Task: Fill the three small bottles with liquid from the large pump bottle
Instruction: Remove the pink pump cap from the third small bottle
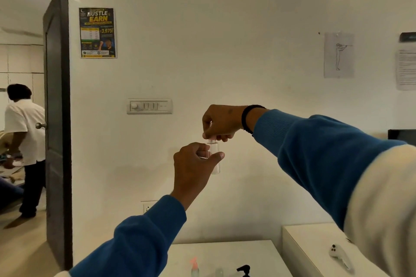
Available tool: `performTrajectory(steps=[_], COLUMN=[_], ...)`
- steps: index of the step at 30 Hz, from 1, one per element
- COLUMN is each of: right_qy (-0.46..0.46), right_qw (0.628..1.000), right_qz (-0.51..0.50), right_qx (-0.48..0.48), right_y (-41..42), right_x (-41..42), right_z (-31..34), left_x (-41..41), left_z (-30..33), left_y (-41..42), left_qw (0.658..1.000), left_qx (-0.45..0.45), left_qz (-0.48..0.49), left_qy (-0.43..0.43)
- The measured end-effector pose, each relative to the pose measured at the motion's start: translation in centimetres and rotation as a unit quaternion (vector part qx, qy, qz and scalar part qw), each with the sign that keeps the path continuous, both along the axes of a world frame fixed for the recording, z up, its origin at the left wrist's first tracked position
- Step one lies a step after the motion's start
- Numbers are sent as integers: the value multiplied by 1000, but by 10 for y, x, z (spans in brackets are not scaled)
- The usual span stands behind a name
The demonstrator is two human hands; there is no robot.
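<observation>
Clear plastic small bottle (214, 159) is gripped by the left hand (194, 164); the right hand (219, 122) pinches its cap (211, 138). This looks like uncapping; next comes filling at the pump bottle (244, 270)

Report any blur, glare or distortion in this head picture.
Head view: wide-angle bending bows the door frame; the right sleeve is smeared at the edge; the clear small bottle nearly vanishes against the dim white wall; warm glare top right.

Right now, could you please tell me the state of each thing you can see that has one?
Small clear bottle: held up, upright, looks empty.
Left hand: grips the bottle's body.
Right hand: pinches the bottle's top.
Pump bottle: standing on the table, untouched.
Door: open.
</observation>
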State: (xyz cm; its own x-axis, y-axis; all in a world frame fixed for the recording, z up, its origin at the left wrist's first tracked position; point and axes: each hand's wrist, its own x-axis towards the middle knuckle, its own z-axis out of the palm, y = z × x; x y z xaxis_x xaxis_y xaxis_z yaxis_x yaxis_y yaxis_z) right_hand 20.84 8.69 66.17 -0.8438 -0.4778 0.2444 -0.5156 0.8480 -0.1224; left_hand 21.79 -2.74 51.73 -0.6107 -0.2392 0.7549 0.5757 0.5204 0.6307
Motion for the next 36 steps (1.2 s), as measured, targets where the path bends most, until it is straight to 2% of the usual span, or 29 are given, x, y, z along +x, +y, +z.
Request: performTrajectory(steps=[3,6,10,14,20,27,30,34,36], right_qy=[-37,-39,41,80,-16,70,50,-32,-21], right_qw=[999,999,997,995,1000,997,999,999,999], right_qz=[28,12,-53,-46,5,-32,-7,24,25], right_qx=[-21,-28,33,37,18,19,8,10,3], right_y=[-2,-3,-2,1,1,3,1,-1,-2], right_x=[7,8,7,3,1,-4,-4,1,1], right_z=[2,0,-4,-7,-4,-9,-9,-9,-10], left_x=[-3,-3,-1,0,-3,-5,-4,-3,-2], left_z=[-3,-5,-3,0,-6,-7,-7,-13,-14], left_y=[-1,0,1,2,2,1,1,1,1], left_qw=[1000,1000,1000,1000,1000,1000,1000,1000,1000], left_qx=[1,-3,-6,-8,4,8,7,9,6], left_qz=[3,7,5,3,-6,-3,-3,-2,0], left_qy=[0,-3,-2,1,-4,-1,-7,-12,-10])
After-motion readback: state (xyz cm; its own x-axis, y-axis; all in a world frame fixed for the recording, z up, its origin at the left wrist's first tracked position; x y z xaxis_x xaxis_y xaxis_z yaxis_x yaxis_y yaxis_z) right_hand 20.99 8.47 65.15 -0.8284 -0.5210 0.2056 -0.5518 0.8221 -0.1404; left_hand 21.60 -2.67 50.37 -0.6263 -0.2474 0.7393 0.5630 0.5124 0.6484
